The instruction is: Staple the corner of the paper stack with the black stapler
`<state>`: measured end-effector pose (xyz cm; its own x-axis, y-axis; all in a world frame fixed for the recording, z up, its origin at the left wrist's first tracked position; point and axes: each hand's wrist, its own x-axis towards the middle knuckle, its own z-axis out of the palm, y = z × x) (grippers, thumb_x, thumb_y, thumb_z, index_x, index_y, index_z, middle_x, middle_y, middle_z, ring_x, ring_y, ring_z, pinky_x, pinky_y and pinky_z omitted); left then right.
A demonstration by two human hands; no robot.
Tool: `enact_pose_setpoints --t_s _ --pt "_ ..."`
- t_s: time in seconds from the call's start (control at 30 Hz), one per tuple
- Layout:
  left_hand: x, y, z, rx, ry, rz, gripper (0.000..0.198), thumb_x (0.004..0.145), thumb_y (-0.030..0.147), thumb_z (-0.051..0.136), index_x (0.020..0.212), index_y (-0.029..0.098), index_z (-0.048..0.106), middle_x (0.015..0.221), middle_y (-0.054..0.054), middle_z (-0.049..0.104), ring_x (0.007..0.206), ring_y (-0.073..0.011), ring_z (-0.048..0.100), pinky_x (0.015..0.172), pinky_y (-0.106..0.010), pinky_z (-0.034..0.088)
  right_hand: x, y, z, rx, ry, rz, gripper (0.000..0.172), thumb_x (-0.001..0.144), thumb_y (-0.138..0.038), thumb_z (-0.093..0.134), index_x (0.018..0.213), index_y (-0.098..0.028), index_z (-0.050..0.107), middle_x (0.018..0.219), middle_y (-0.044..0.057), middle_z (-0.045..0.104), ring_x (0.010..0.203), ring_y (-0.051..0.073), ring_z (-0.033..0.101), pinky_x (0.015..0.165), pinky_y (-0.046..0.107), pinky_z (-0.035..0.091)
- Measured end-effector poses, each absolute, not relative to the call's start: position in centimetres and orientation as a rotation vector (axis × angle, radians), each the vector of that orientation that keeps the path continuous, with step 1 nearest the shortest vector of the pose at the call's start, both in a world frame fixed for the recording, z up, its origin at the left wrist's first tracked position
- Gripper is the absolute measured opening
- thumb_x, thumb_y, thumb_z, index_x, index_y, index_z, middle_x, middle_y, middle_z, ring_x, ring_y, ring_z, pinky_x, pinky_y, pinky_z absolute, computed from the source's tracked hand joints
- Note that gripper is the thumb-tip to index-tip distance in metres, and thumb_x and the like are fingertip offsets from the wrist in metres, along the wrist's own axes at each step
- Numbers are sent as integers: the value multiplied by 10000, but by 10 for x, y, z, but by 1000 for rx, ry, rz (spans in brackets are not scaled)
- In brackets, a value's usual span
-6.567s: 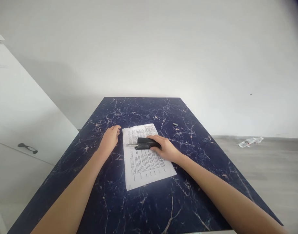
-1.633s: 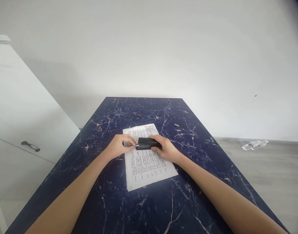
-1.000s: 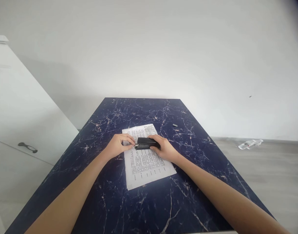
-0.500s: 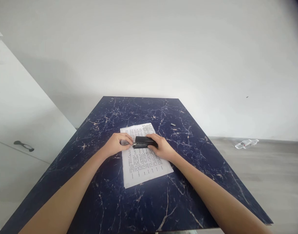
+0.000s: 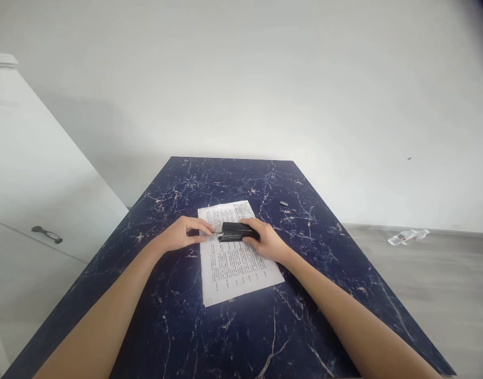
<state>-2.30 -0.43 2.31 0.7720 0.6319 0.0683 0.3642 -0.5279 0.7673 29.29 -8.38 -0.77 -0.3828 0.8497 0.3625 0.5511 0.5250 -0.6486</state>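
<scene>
A black stapler (image 5: 234, 231) lies on a printed sheet of paper (image 5: 233, 263) in the middle of the dark blue marbled table (image 5: 210, 326). My right hand (image 5: 267, 241) is wrapped over the stapler's right end, holding it down. My left hand (image 5: 181, 234) sits at the paper's left edge, its thumb and fingertips pinched at the thin metal piece that sticks out of the stapler's left end. The fingertips hide most of that piece.
A small dark object (image 5: 284, 203) lies on the table to the far right of the paper. A white cabinet with a dark handle (image 5: 46, 234) stands at the left. A plastic bottle (image 5: 408, 237) lies on the grey floor by the wall.
My left hand came over from the table beside the paper to the stapler's left end. The metal piece, once drawn far out, now shows only a short stub. My right hand stayed on the stapler.
</scene>
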Motion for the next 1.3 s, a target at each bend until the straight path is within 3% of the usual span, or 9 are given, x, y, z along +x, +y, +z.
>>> enact_pose_setpoints --t_s 0.27,0.47,0.7,0.8,0.9,1.0,1.07,1.17,1.3 --pt "4 -8 6 2174 675 671 378 784 317 825 1157 315 771 1192 -42 760 1128 -260 704 1055 -448 533 287 -91 -1 -1008 -2070 613 313 949 -207 619 1258 -246 589 1105 77 681 1021 241 640 914 426 530" --pt "19 -23 11 2273 618 964 382 827 327 802 1195 279 715 1213 -68 729 1150 -253 678 1054 -450 526 279 -98 5 -1032 -1978 655 273 967 -280 610 1236 -239 584 1082 76 684 946 232 649 851 400 545" --pt "20 -21 8 2470 473 828 373 884 342 746 1243 277 667 1205 -69 723 1163 -251 646 1040 -462 507 276 -101 9 -930 -2097 570 238 943 -276 659 1180 -254 645 1024 69 704 963 247 637 872 430 546" --pt "21 -17 7 2468 808 887 438 832 421 788 1220 261 659 1222 -83 701 1166 -283 628 1038 -491 489 283 -96 9 -1061 -1990 487 242 901 -239 686 1143 -241 669 1051 70 723 974 247 663 871 417 549" --pt "17 -14 3 2369 1432 1004 469 903 502 671 1251 194 610 1191 -149 673 1118 -328 624 982 -527 494 301 -87 5 -1330 -1765 344 261 850 -247 703 1109 -223 688 1030 77 744 916 253 690 833 413 554" --pt "14 -14 -8 2336 1848 872 560 892 608 602 1158 115 605 1113 -220 637 1079 -407 603 906 -572 498 325 -79 1 -1563 -1556 186 260 823 -293 697 1071 -215 706 984 83 753 871 276 693 831 445 546" --pt "15 -15 -16 2356 1889 746 526 846 607 644 1040 119 608 1048 -213 625 1043 -421 603 862 -555 506 337 -75 -1 -1646 -1485 129 262 813 -307 684 1056 -214 709 960 87 754 854 289 690 829 465 542" --pt "20 -17 -24 2370 1778 751 321 844 459 677 922 163 580 958 -160 622 980 -374 621 847 -511 506 349 -72 -3 -1712 -1477 125 277 801 -302 675 1063 -218 702 949 83 757 861 304 691 827 483 539" --pt "23 -16 -23 2294 1548 888 102 931 293 552 882 204 544 855 -92 640 840 -284 651 778 -436 513 355 -69 -4 -1694 -1537 180 294 794 -304 686 1076 -222 694 990 71 759 895 298 699 847 481 540"
